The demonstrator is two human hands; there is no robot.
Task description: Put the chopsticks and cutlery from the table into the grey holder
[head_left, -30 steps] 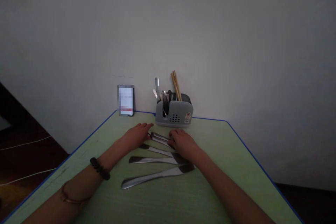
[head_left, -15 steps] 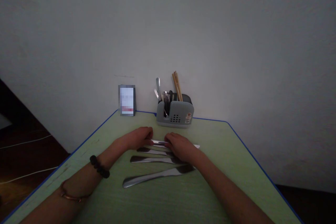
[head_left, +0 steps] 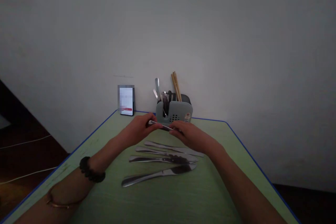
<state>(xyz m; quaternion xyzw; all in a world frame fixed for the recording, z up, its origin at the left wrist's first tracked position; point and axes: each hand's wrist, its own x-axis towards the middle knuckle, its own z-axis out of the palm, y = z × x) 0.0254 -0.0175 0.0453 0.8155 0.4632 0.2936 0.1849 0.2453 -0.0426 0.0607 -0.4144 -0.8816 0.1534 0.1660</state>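
A thin steel utensil (head_left: 160, 126) is held level above the green table (head_left: 162, 196), in front of the grey cutlery holder (head_left: 174, 111). My left hand (head_left: 140, 129) pinches its left end and my right hand (head_left: 189, 135) grips its right end. Both hands are raised off the table. Several steel knives (head_left: 160, 174) lie side by side on the table just below and nearer to me. The holder stands at the back edge with spoons and wooden chopsticks (head_left: 175, 85) upright in it.
A phone (head_left: 126, 100) with a lit screen leans against the white wall at the table's back left. The table has a blue rim; its left edge drops to a dark floor with white cables (head_left: 23, 176).
Both hands have closed on one utensil from the far end of the row and lifted it off the table toward the holder. The other knives stay where they lay.
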